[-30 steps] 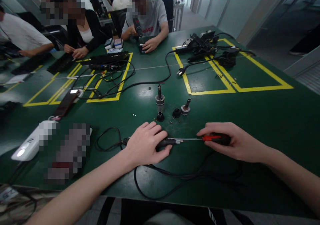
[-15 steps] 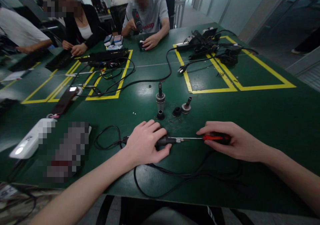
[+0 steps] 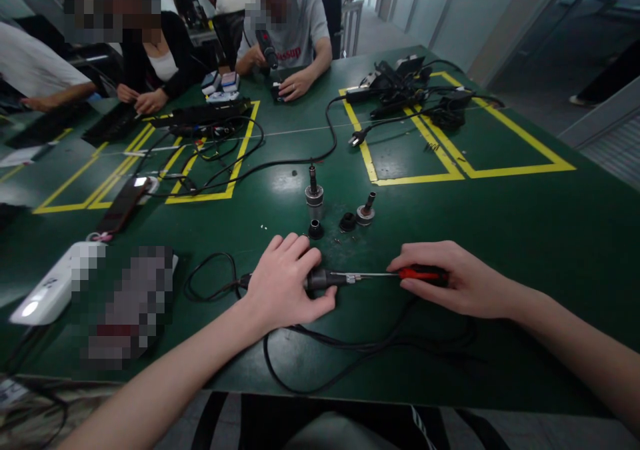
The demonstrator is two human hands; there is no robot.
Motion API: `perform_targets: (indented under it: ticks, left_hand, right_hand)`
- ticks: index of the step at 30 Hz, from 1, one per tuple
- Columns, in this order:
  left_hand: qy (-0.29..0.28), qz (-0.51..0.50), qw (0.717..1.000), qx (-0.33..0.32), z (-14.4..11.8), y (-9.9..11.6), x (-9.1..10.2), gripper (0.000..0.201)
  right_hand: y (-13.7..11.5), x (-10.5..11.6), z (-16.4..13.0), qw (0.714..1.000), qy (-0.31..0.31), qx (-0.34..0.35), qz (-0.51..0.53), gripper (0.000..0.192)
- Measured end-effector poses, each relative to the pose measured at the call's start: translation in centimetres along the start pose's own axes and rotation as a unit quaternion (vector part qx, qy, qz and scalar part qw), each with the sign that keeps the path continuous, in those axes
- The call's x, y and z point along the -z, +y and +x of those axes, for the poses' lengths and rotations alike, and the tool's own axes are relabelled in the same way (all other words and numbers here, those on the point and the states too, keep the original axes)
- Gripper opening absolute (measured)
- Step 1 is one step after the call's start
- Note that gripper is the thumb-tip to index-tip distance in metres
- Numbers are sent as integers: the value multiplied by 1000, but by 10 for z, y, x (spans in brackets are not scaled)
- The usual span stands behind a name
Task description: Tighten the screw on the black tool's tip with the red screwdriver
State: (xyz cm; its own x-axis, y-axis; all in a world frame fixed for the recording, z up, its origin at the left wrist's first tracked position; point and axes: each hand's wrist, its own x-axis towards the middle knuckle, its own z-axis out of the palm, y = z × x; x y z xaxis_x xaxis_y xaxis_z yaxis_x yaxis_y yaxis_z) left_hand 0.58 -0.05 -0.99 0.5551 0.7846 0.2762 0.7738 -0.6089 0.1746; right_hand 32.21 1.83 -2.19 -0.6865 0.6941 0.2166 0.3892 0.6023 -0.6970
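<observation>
Under my left hand [image 3: 284, 280] lies a black corded pen-shaped tool [image 3: 325, 279], with the fingers over its body and the thumb along the near side. Its metal collar and thin tip point right. My right hand [image 3: 440, 277] grips a screwdriver [image 3: 417, 274] by its red and black handle. The screwdriver's thin shaft points left and runs alongside the tool's tip; whether they touch I cannot tell. Just beyond the hands stand a metal cylinder with a black stem [image 3: 314, 195], a small black collar [image 3: 315, 229], a black ring-like part [image 3: 347, 221] and a round metal piece with a stem [image 3: 366, 211].
Black cable [image 3: 320, 387] loops along the near table edge. At left are a white power strip [image 3: 55, 290], a phone [image 3: 123, 207] and a blurred-out flat item [image 3: 133, 303]. Tangled cords and adapters [image 3: 400, 87] lie at the back right. Co-workers sit across the green table [image 3: 510, 223].
The whole view has shifted slightly, so everything sits a little further left. Both hands keep the same hold on the tool and the screwdriver.
</observation>
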Motion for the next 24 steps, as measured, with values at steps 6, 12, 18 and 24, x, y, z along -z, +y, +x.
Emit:
perform_targets:
  ticks: [6, 12, 18, 24]
  left_hand:
    - [-32, -5, 999, 32, 1, 0, 2, 27]
    - [-91, 8, 995, 49, 5, 2, 6, 25]
    - [-106, 14, 993, 42, 6, 2, 6, 26]
    - [-97, 12, 994, 45, 6, 2, 5, 29]
  right_hand:
    - [1, -1, 1, 1000, 9, 1, 0, 24]
    - [7, -5, -2, 999, 33, -1, 10, 19]
    - [8, -6, -3, 999, 53, 2, -8, 21]
    - [9, -4, -4, 999, 27, -36, -5, 32]
